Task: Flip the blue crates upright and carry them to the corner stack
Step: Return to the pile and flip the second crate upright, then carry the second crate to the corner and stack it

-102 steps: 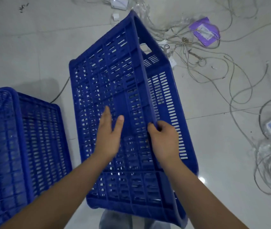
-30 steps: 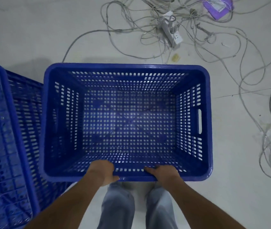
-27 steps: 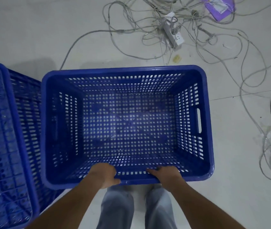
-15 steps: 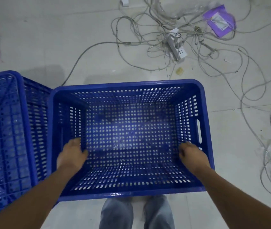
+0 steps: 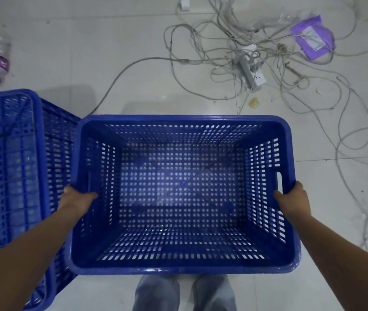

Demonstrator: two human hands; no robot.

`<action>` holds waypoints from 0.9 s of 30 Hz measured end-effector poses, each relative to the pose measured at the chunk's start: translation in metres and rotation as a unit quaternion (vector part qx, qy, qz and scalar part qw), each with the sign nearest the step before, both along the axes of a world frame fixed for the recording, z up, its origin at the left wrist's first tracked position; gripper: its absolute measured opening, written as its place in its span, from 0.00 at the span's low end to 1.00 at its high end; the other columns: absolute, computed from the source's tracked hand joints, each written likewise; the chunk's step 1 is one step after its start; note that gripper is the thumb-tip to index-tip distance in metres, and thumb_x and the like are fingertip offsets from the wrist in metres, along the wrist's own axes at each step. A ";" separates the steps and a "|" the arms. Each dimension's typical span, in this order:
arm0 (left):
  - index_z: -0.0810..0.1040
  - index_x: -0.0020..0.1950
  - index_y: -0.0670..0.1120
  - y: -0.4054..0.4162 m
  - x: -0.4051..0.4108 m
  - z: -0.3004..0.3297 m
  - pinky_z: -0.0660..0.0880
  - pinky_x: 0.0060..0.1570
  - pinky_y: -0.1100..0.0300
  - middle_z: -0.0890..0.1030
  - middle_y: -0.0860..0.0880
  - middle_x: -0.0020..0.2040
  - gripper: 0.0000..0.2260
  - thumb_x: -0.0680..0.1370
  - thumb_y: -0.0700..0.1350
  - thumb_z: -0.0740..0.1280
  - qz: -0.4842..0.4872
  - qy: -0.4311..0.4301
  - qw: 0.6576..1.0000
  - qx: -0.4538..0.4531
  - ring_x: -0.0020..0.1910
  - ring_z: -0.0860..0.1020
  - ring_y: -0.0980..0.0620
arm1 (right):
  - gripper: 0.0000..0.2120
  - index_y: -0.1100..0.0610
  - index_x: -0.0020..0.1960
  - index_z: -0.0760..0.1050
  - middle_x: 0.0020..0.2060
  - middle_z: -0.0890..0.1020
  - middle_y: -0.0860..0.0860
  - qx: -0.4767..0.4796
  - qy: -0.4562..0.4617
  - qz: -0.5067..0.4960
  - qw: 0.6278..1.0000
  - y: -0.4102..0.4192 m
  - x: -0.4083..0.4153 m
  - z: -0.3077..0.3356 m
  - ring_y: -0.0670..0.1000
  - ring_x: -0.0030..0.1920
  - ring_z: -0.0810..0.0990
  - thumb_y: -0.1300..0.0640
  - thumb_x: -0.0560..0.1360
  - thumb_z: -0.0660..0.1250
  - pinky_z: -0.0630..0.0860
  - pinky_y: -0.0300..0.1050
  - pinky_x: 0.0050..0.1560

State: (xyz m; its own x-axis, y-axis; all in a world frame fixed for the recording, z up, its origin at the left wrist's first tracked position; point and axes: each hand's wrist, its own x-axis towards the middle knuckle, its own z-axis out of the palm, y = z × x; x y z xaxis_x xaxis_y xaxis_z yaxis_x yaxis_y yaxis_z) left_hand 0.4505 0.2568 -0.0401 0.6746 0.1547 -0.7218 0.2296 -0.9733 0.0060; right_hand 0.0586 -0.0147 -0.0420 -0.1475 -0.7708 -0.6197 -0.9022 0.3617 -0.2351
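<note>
I stand in what looks like a bare storeroom or workroom: pale glossy floor tiles [image 5: 111,30], a tangle of grey cables [image 5: 234,30] around a white power strip [image 5: 251,69], perforated blue plastic crates [image 5: 178,194].

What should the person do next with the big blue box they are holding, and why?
Probably lift it and start carrying it away. The upright crate already sits open side up, and the left hand and right hand grip its two short sides, so the flip looks done. Stepping around the cables ahead seems wise. The upside-down crate beside it waits its turn.
</note>
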 end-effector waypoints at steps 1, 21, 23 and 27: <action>0.46 0.79 0.41 0.000 0.003 -0.004 0.73 0.48 0.45 0.68 0.35 0.70 0.39 0.77 0.48 0.68 0.025 -0.003 0.999 -0.019 0.51 0.76 0.34 | 0.25 0.63 0.67 0.63 0.60 0.74 0.63 -0.001 -0.004 -0.011 1.000 -0.001 0.001 -0.002 0.64 0.53 0.76 0.59 0.73 0.66 0.75 0.57 0.52; 0.68 0.72 0.37 0.010 0.030 0.024 0.70 0.65 0.38 0.72 0.39 0.70 0.30 0.73 0.45 0.73 0.189 -0.049 0.969 -0.149 0.66 0.73 0.35 | 0.14 0.67 0.55 0.75 0.42 0.77 0.62 -0.033 -0.014 -0.117 0.993 -0.019 -0.033 0.013 0.60 0.41 0.75 0.64 0.71 0.68 0.72 0.50 0.44; 0.70 0.70 0.36 -0.002 0.034 0.055 0.73 0.62 0.39 0.75 0.38 0.67 0.30 0.72 0.45 0.74 0.160 -0.056 0.972 -0.164 0.62 0.76 0.35 | 0.11 0.66 0.52 0.76 0.40 0.78 0.62 -0.052 -0.027 -0.101 0.993 -0.028 -0.031 0.046 0.60 0.39 0.75 0.64 0.71 0.67 0.72 0.50 0.43; 0.76 0.59 0.33 -0.019 0.037 0.146 0.76 0.43 0.46 0.79 0.36 0.46 0.16 0.77 0.44 0.69 0.025 -0.094 0.985 -0.141 0.42 0.77 0.36 | 0.06 0.63 0.48 0.74 0.33 0.76 0.57 -0.079 -0.057 -0.060 0.993 -0.048 -0.022 0.136 0.56 0.32 0.74 0.63 0.72 0.65 0.72 0.48 0.39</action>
